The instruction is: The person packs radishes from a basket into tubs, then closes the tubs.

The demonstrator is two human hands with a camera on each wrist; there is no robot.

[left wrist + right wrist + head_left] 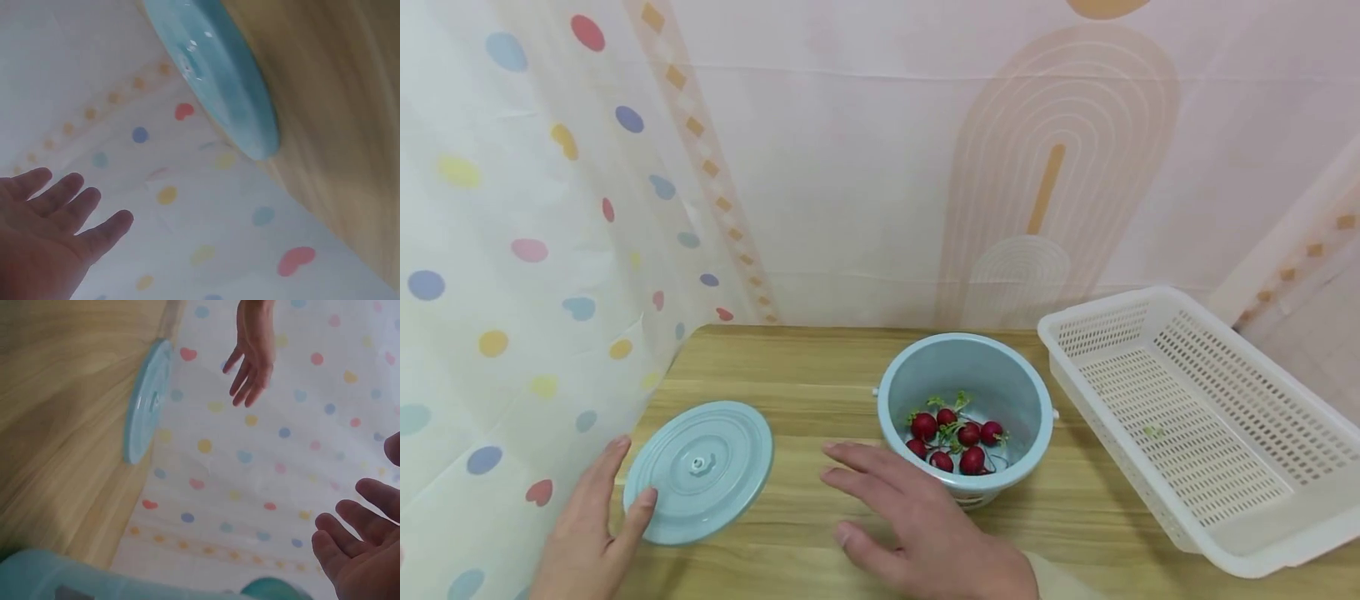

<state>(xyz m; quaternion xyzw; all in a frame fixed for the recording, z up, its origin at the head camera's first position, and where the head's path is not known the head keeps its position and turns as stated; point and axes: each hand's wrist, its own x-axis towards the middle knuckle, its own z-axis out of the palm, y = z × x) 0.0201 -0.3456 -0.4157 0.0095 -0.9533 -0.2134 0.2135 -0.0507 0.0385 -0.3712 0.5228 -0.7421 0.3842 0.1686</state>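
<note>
A round light-blue lid point(730, 483) lies on the wooden table at the left. Over its lower left edge my left hand point(587, 525) hovers with fingers spread; the left wrist view shows that hand point(56, 231) apart from the lid point(219, 75). My right hand point(925, 525) is held in front of a light-blue bucket point(966, 358), fingers extended and holding nothing. Several red radishes point(972, 460) with short green tops sit at the bottom of the bucket. In the right wrist view the right hand's fingers point(350, 522) are loosely spread, and the lid point(147, 403) lies flat beyond.
To the right stands a white plastic basket point(1120, 454) with a slotted base, a small green leaf scrap point(1153, 432) in it. Wooden table surface point(820, 400) lies between lid and bucket. A patterned curtain point(850, 167) hangs behind and along the left side.
</note>
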